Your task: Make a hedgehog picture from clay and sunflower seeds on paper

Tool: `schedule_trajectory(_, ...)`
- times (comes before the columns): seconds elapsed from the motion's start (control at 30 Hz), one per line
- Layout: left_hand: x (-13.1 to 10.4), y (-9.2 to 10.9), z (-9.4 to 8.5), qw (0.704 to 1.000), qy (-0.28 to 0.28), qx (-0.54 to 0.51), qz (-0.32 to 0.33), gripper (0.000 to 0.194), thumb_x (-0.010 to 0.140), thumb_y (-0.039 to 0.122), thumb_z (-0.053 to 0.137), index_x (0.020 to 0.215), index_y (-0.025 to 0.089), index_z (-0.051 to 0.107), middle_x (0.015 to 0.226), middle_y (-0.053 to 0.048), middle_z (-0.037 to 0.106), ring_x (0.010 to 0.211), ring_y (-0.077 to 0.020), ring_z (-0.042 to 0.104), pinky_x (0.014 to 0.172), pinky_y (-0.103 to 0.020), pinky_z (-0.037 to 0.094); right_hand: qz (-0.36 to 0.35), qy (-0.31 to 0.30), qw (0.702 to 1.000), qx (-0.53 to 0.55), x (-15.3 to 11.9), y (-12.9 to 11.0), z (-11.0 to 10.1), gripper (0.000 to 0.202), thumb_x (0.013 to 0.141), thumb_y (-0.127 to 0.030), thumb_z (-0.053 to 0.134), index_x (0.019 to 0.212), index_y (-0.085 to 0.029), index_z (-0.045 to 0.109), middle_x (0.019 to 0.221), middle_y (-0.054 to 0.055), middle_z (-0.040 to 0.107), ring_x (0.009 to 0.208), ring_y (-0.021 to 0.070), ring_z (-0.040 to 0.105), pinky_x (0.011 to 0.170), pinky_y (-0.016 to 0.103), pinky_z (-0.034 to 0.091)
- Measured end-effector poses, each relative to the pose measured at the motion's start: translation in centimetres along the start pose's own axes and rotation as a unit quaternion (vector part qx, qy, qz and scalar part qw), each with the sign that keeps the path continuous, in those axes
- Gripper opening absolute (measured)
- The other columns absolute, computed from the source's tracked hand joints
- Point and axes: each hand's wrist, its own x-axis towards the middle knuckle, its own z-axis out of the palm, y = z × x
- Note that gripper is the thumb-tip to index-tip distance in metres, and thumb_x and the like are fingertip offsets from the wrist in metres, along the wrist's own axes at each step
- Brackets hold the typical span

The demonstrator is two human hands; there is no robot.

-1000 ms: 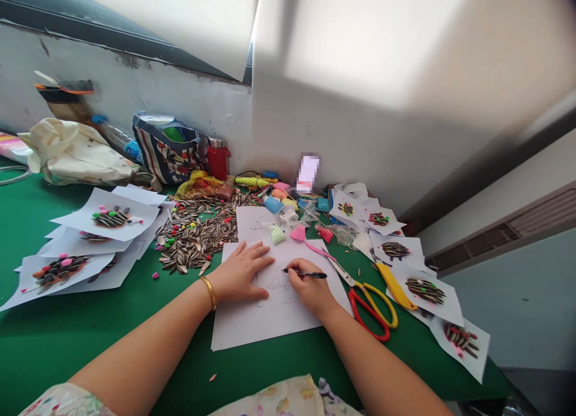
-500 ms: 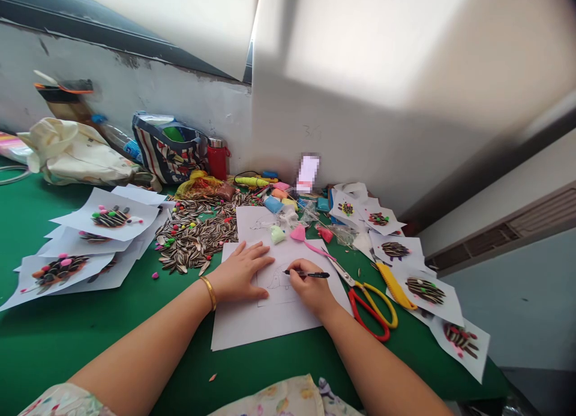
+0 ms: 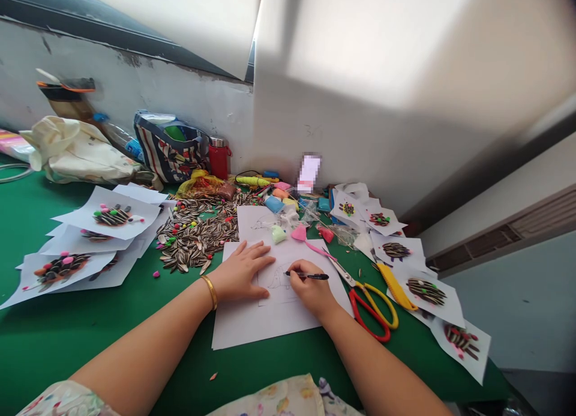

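White paper [image 3: 245,325], faint thin-lined drawing [image 3: 275,280], left hand [image 3: 239,274] spread flat, right hand [image 3: 310,289] gripping black pen [image 3: 318,277]

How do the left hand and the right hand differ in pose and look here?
The left hand lies flat with its fingers extended, while the right hand is curled. The left hand holds nothing, whereas the right hand grips a black pen. A gold bangle circles the left wrist; none shows on the right wrist. Both hands are at the same white paper sheet.
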Motion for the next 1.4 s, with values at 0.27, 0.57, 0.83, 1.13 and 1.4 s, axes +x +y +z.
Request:
schedule_trajectory(0.27,0.0,-0.2,0.3,1.000,0.009,-0.003,0.005,0.085,0.071,0.062,0.071,0.145,0.030,0.044,0.158,-0.009,0.033,0.148,-0.0341,0.021,0.120,-0.057,0.006,-0.029,0.003,1.000,-0.006,-0.5,-0.3,0.1,0.013,0.080,-0.016,0.052,0.080,-0.021,0.065,0.077,0.002,0.066,0.074,0.0176,0.060,0.069,0.029,0.047)
schedule_trajectory(0.57,0.0,-0.1,0.1,1.000,0.007,-0.004,0.003,0.084,0.071,0.061,0.071,0.144,0.030,0.044,0.158,-0.009,0.032,0.148,-0.0335,0.021,0.120,-0.056,0.006,-0.028,-0.014,0.999,-0.008,-0.6,-0.5,0.2,0.013,0.081,-0.017,0.051,0.080,-0.021,0.064,0.078,0.002,0.066,0.074,0.0178,0.060,0.070,0.029,0.047)
schedule_trajectory(0.83,0.0,-0.2,0.1,1.000,-0.001,0.007,0.003,0.085,0.072,0.063,0.069,0.145,0.029,0.043,0.159,-0.010,0.031,0.148,-0.0329,0.020,0.120,-0.055,0.005,-0.017,0.007,1.000,0.000,-0.6,-0.3,0.0,0.013,0.082,-0.018,0.051,0.079,-0.021,0.064,0.076,0.002,0.065,0.073,0.0178,0.059,0.069,0.029,0.047)
schedule_trajectory(1.13,0.0,0.2,-0.3,1.000,-0.008,0.006,-0.004,0.084,0.072,0.061,0.070,0.145,0.028,0.044,0.159,-0.010,0.031,0.148,-0.0328,0.020,0.120,-0.055,0.006,-0.013,0.000,1.000,0.002,-0.7,-0.3,0.1,0.013,0.080,-0.016,0.051,0.078,-0.020,0.064,0.075,0.002,0.065,0.072,0.0171,0.059,0.067,0.027,0.046)
schedule_trajectory(1.4,0.0,0.0,0.0,1.000,0.001,0.005,0.002,0.085,0.071,0.061,0.071,0.144,0.029,0.044,0.158,-0.009,0.032,0.148,-0.0333,0.021,0.120,-0.056,0.006,-0.026,-0.009,1.000,-0.002,-1.2,-0.4,0.2,0.013,0.081,-0.016,0.052,0.081,-0.020,0.065,0.078,0.002,0.066,0.073,0.0169,0.060,0.070,0.028,0.047)
